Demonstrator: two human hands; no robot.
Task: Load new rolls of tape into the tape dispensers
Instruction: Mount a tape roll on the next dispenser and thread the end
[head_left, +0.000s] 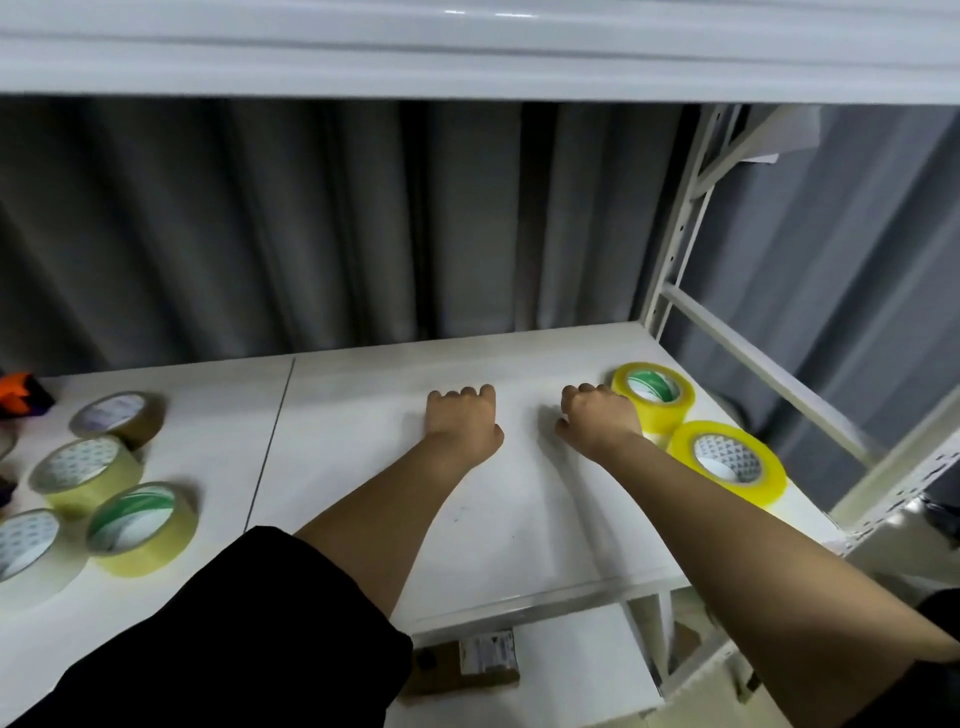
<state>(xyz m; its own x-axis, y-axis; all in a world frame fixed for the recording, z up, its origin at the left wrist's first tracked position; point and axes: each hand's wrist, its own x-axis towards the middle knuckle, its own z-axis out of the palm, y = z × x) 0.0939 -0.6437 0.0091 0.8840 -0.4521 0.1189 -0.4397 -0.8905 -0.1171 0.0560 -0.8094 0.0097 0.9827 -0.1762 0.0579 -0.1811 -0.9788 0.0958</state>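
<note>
My left hand (462, 418) and my right hand (600, 418) rest side by side on the white shelf board (363, 415), fingers curled under, holding nothing. Two yellow tape rolls lie flat at the right: one with a green core (655, 397) just beside my right hand, one with a grey-patterned core (727, 460) nearer me. At the left lie several more rolls: a brownish one (117, 418), a pale yellow one (83, 473), a green-cored one (140, 527) and a whitish one (26, 545) cut by the frame edge. An orange and dark object (21, 395), perhaps a dispenser, shows at the far left edge.
A white metal rack upright (675, 249) and its cross bars stand at the right. Another shelf (467, 52) hangs overhead. A grey curtain (311, 234) closes the back. Below the board's front edge sits a cardboard box with a label (467, 662).
</note>
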